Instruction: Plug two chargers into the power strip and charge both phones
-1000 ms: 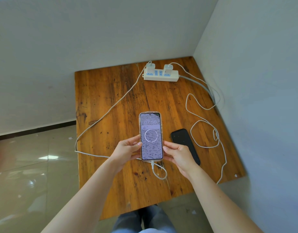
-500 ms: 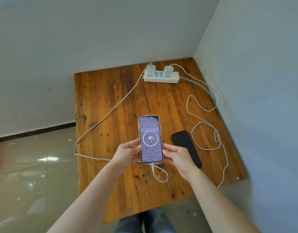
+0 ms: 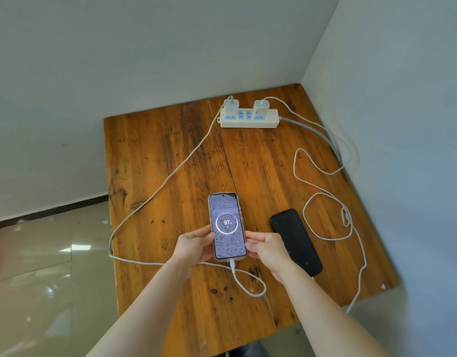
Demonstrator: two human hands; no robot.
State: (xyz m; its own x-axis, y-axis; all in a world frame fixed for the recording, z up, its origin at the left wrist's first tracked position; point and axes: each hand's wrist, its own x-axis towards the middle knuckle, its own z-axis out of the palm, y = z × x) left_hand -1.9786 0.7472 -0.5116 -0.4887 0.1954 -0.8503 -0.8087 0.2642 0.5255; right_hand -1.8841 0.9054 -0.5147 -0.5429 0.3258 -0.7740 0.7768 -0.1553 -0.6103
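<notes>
A lit phone [image 3: 226,222] in a clear case shows a 97% charging ring. My left hand [image 3: 194,247] and my right hand [image 3: 267,249] grip its two sides low over the wooden table [image 3: 170,176]. A white cable [image 3: 160,184] is plugged into its bottom and loops back to the left charger [image 3: 231,106] on the white power strip [image 3: 249,119]. A second charger [image 3: 261,106] sits in the strip's right end. Its cable [image 3: 322,191] coils on the right and hangs over the table's front edge. A dark phone [image 3: 295,240] lies screen-off beside my right hand.
The table stands in a corner, with grey walls [image 3: 402,124] at the back and right. The strip's thick grey cord [image 3: 315,134] runs off the right edge. Tiled floor [image 3: 42,279] lies to the left.
The lit phone has come slightly lower and nearer the table, both hands still on it. Its screen went from an empty ring to a 97% reading.
</notes>
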